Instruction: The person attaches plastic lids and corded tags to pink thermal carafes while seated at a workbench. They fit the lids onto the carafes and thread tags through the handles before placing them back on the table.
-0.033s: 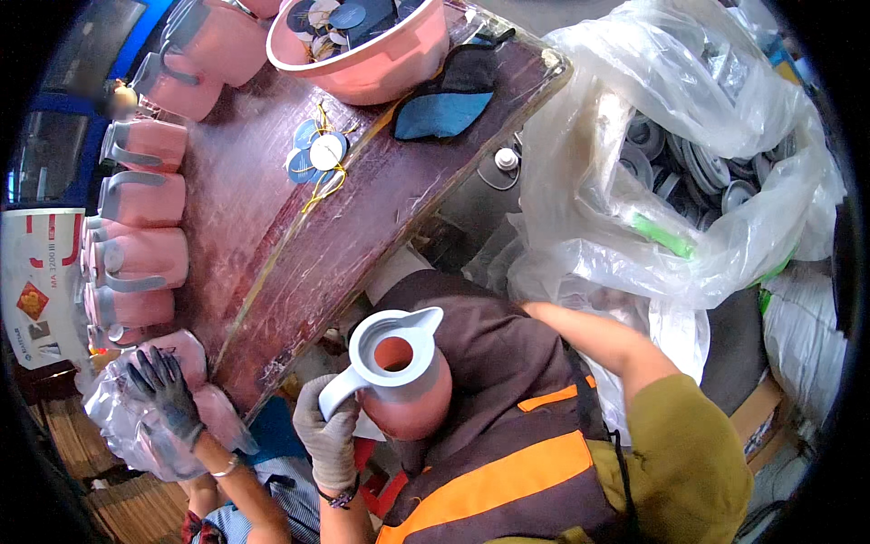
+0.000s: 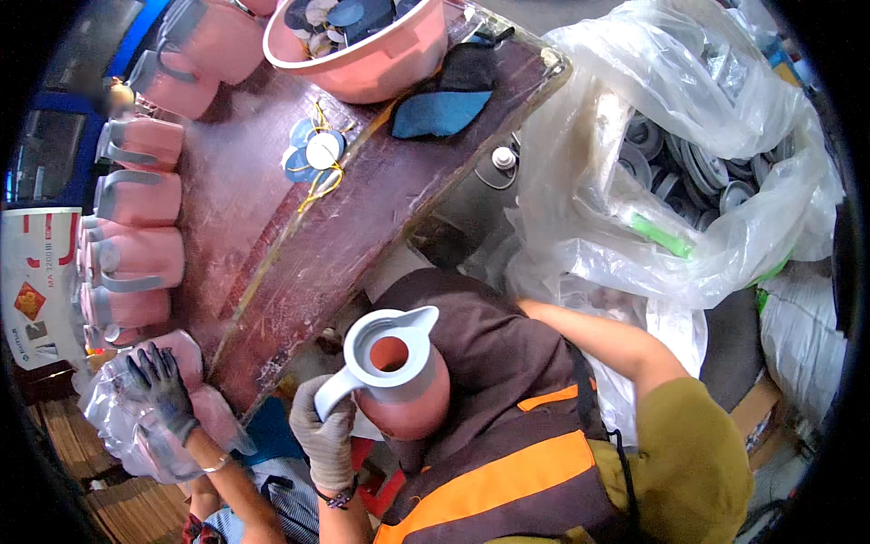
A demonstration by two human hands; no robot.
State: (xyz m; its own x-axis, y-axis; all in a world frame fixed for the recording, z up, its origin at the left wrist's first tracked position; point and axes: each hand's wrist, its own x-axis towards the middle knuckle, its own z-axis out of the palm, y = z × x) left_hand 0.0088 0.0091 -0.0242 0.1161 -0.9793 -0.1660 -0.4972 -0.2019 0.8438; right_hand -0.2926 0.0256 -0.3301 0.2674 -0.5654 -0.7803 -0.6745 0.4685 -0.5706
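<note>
So the biggest thing here is the worn dark-red table (image 2: 227, 163), then the clear plastic bag (image 2: 580, 199) full of grey discs (image 2: 698, 172) off to the right. Next up, the dark apron (image 2: 480, 326) and a pink basin (image 2: 381, 68) on the table. The pink-and-grey jug (image 2: 403, 399) is over the apron, just beside the table edge. It's a one-handed hold, so if the grip loosens or twists, I reckon it could tip or clip that edge. Mouth's up, spout (image 2: 423, 319) points right, handle (image 2: 337, 392) lower left; long axis looks near upright. Gloved left hand (image 2: 323, 435) is curled round the handle. Right hand's hidden, can't tell its state. Smallest: round tags (image 2: 322, 150) on the table.
</note>
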